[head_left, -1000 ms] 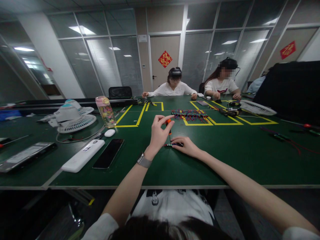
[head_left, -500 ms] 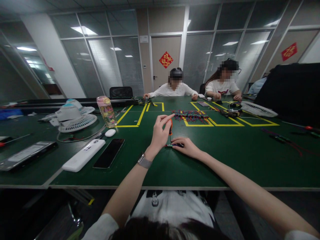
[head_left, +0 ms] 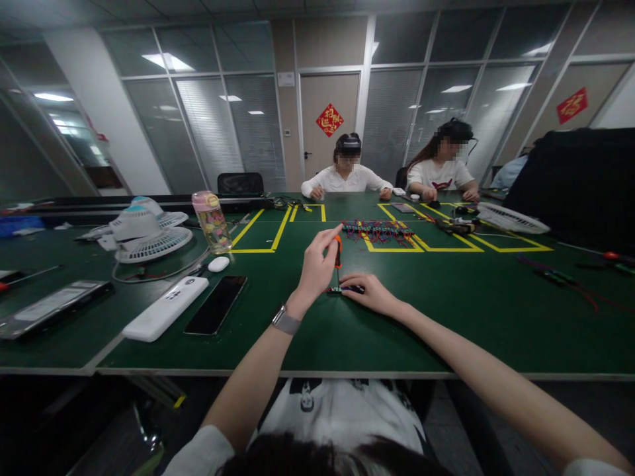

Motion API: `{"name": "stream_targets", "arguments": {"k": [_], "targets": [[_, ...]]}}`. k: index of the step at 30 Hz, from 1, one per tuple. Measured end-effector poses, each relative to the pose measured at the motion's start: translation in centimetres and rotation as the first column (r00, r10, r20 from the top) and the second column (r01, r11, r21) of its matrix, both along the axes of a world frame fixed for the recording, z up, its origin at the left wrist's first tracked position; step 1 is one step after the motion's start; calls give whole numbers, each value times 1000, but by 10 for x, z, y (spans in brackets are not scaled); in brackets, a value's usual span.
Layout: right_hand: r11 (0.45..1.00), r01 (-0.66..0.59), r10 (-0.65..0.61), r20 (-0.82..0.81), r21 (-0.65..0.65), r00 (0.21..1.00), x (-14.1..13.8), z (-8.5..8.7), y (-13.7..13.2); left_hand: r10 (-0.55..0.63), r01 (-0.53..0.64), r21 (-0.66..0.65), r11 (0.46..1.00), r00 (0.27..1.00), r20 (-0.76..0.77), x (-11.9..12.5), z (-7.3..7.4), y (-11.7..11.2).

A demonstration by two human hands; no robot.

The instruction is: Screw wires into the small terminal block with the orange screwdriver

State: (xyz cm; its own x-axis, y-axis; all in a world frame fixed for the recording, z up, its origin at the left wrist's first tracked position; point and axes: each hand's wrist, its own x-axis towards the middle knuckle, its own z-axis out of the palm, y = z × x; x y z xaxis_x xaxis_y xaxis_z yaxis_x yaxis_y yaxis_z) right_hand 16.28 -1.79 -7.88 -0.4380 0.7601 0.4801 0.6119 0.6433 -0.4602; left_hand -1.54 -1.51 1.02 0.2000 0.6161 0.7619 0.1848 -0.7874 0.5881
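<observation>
An orange and black screwdriver [head_left: 338,252] stands upright on the table in front of me, with my left hand [head_left: 319,263] closed around its handle. Its thin shaft reaches down to a small green circuit board [head_left: 334,290] lying flat. My right hand [head_left: 370,293] rests low on the table and grips the board's right side, fingers partly covering it and some dark wires. Beyond my hands lies a bundle of similar small boards with red and blue wires [head_left: 380,230].
Left of me are a black phone [head_left: 217,305], a white power bank [head_left: 167,308], a white earphone case [head_left: 218,264], a pink-lidded bottle [head_left: 212,222] and a white fan [head_left: 149,235]. Yellow tape [head_left: 253,250] marks rectangles. Two people sit opposite; a black screen-like shape [head_left: 585,185] stands right.
My hands stay in nearly the same place, the left still on the screwdriver. Across the table, one person's hand has moved inward from the left.
</observation>
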Motion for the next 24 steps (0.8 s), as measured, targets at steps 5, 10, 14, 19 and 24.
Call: {"name": "stream_targets", "arguments": {"k": [5,10,14,19,24], "targets": [[1000,-4,4,9,6,1000,0,-1,1,63,-64,48,997,998,16,2,-3,2],[1000,-8,8,5,11,1000,1,-1,1,66,-66,20,998,998,17,1,-3,3],[1000,-9,9,3,13,1000,1,-1,1,-14,14,9,1000,1000,2,1,-2,1],[1000,-4,4,-4,8,1000,0,0,0,146,-146,58,988,989,11,0,-1,1],[1000,-8,8,-5,2,1000,0,1,0,15,-15,58,998,1000,-1,0,-1,1]]}}
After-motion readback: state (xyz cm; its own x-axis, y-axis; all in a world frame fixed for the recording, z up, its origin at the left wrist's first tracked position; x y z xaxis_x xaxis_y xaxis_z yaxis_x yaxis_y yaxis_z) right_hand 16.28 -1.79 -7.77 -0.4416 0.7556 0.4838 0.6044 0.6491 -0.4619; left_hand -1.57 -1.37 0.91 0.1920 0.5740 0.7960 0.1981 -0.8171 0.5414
